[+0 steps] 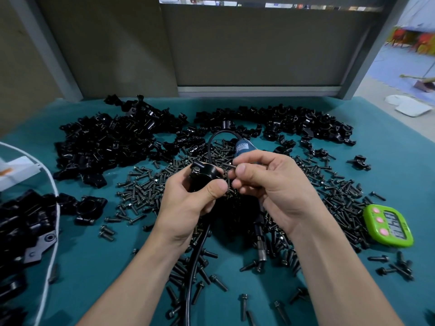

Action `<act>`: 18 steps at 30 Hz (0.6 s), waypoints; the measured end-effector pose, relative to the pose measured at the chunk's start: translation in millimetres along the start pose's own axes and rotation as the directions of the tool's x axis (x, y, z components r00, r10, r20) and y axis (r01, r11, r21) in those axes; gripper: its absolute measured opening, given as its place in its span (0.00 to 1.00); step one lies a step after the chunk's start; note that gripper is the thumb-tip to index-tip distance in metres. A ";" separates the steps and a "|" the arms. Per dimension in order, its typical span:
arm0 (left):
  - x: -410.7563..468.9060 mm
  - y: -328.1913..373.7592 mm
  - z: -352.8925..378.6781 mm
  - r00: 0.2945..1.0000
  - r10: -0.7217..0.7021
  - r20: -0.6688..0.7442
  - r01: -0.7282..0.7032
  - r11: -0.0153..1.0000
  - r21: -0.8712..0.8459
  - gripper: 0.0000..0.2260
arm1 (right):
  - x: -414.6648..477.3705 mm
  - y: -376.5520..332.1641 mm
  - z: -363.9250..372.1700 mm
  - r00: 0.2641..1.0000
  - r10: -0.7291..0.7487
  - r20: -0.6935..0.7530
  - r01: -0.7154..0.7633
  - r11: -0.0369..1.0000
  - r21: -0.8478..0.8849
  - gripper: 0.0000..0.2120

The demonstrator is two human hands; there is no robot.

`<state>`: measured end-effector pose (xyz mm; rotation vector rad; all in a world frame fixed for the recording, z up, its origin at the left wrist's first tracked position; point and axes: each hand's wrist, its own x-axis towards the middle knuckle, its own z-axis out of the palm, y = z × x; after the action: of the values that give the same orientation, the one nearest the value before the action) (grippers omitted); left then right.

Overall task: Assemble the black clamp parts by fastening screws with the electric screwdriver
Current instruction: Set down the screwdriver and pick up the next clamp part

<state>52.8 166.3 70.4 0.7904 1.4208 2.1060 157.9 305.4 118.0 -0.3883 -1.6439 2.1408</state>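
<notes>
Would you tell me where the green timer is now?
In the head view, the green timer lies on the teal cloth, right of the screw pile.

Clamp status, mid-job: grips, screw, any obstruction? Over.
Left grip holds black clamp. Right grip pinches screw beside it, electric screwdriver under palm. Nothing between them.

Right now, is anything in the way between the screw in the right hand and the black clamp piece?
Nothing visible does. The right hand pinches the small dark metal screw right beside the round black clamp part gripped by the left hand.
</notes>
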 end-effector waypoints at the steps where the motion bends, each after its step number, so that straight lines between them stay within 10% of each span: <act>1: 0.2 0.1 0.1 1.000 -0.005 -0.002 0.005 1.000 -0.004 0.11 | -0.1 -0.1 0.5 1.000 -0.011 -0.004 0.011 1.000 -0.019 0.04; 18: 0.3 2.3 -7.9 0.994 0.110 0.014 -0.105 0.897 0.430 0.09 | 0.4 8.3 8.1 0.974 -0.224 -0.018 0.138 0.658 -0.740 0.07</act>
<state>47.0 160.5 70.2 1.0447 1.9240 1.8932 152.5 297.0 112.2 -0.5251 -2.3195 1.1877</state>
